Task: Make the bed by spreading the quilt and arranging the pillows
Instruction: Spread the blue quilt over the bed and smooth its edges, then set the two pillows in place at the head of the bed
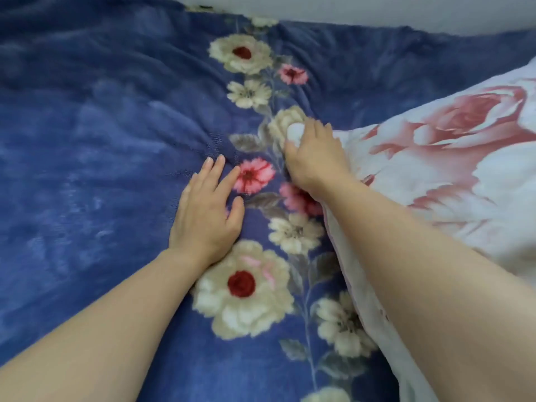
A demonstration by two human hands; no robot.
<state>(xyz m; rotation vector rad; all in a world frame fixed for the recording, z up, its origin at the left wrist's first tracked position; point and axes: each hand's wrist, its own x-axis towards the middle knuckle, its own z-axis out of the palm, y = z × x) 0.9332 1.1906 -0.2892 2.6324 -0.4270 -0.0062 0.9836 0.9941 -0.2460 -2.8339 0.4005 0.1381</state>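
Observation:
A fuzzy blue quilt [95,146] with a band of cream and pink flowers down its middle covers the bed and fills most of the view. On the right lies a white pillow [452,169] printed with large pink roses. My right hand [313,158] is closed around the pillow's near left corner, a bit of white fabric showing above the fingers. My left hand [206,210] rests flat on the quilt beside a pink flower, fingers spread, holding nothing.
A pale wall [377,10] runs along the far edge of the bed at the top. The quilt lies in soft wrinkles to the left of the flower band.

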